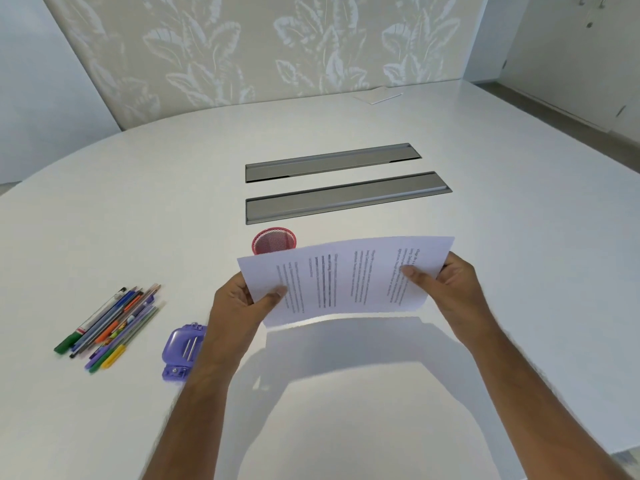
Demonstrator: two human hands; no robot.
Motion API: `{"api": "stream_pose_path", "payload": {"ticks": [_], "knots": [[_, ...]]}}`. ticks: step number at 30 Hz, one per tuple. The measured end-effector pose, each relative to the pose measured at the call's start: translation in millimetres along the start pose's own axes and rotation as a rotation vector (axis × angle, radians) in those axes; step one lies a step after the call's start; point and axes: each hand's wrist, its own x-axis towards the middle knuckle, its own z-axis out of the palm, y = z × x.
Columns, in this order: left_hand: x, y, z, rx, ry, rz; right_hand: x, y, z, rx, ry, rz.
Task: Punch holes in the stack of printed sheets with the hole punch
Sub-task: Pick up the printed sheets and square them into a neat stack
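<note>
Both hands, left hand (242, 299) and right hand (450, 289), pinch the printed sheets (343, 278) by their short edges, above the table (346, 410). Hole punch (183, 351) lies beside the left wrist. Sheets may slide uneven, so holes misalign.

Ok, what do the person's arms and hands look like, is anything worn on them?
Both arms are bare from the frame's lower edge up to the hands: no sleeves show. The left hand and right hand wear no gloves, and no rings, watch or bands show on the fingers or wrists. No markings or cables show on them. The nails look short and plain.
</note>
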Motion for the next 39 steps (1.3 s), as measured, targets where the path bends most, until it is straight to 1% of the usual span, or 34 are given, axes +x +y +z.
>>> {"api": "stream_pose_path", "payload": {"ticks": [4,9,14,19,24,26,29,32,35,37,39], "knots": [[-2.9,-7.3,6.7,0.041,-0.023,-0.059,-4.3,10.4,1.6,-0.014,-0.018,0.043],[-3.8,-5.9,8.3,0.044,-0.030,-0.019,-5.4,8.9,3.2,-0.021,-0.002,0.021],[-8.8,-6.3,10.1,0.081,-0.006,-0.037,-8.3,15.7,6.1,-0.041,-0.024,0.077],[-9.8,1.0,5.5,0.004,0.033,-0.021,-3.5,4.4,1.0,-0.039,-0.060,0.040],[-11.0,3.1,0.5,-0.191,0.112,-0.053,-2.0,-5.7,-4.6,0.007,-0.059,0.012],[-10.8,3.3,0.4,-0.272,0.113,-0.075,-2.5,-8.5,-2.7,0.081,-0.072,0.003],[-11.6,4.6,2.9,-0.359,0.118,-0.111,-2.7,-10.8,6.1,0.277,-0.053,0.050],[-15.4,6.4,5.5,-0.433,0.099,-0.112,-5.6,-9.6,22.8,0.449,-0.043,0.093],[-19.3,6.9,9.2,-0.510,0.068,-0.109,-10.2,-4.3,40.3,0.628,-0.052,0.093],[-21.0,5.3,10.8,-0.548,0.077,-0.122,-13.0,-2.3,48.8,0.694,-0.059,0.083],[-22.7,3.6,10.6,-0.560,0.081,-0.124,-15.8,-0.2,55.6,0.703,-0.065,0.084]]}}
